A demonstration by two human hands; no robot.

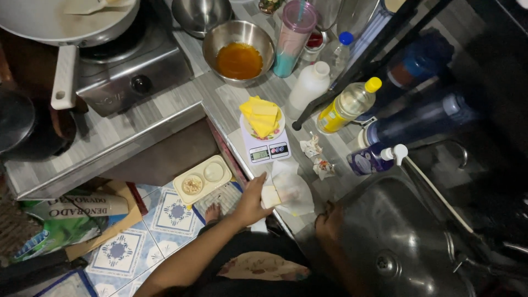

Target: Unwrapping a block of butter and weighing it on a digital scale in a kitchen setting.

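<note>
Paper wrapper [290, 190], white and crumpled, lies on the counter edge [231, 104] just before the kitchen scale [265, 144]. Left hand [252, 202] rests at its left side, fingers curled and closed on a small pale block [270, 196], possibly butter or cheese; cannot confirm which. Right hand [329, 220] lies in shadow at the sink rim [352, 198]; finger position cannot be told. Scale carries a small plate [264, 127] heaped with yellow slices [259, 115], display lit. Judged state: several slices already cut and loaded for weighing; the block in hand is not yet added. Two crumpled wrappers [318, 157] lie right of the scale. Behind: steel bowl [238, 52] of orange liquid, white bottle [309, 85], oil bottle [347, 105].
</note>
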